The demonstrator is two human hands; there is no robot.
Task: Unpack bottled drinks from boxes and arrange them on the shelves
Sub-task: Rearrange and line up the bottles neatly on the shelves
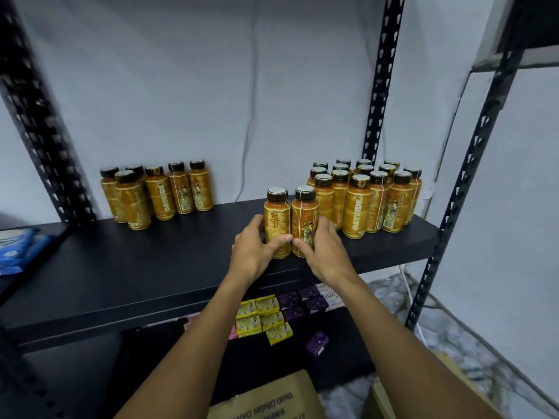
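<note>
Two orange bottles with black caps stand side by side on the black shelf [151,267], near its middle. My left hand [254,246] grips the left bottle [276,219] and my right hand [320,246] grips the right bottle [304,220]; my thumbs nearly meet in front of them. A packed group of several matching bottles [363,201] stands just to the right, at the shelf's back right. A smaller group of several bottles [157,193] stands at the back left.
Black slotted uprights [381,86] frame the shelf. Below it, a lower shelf carries yellow packets [263,319] and purple packets [302,303]. Cardboard boxes [272,397] sit at the bottom of the view. A blue package [18,249] lies at far left.
</note>
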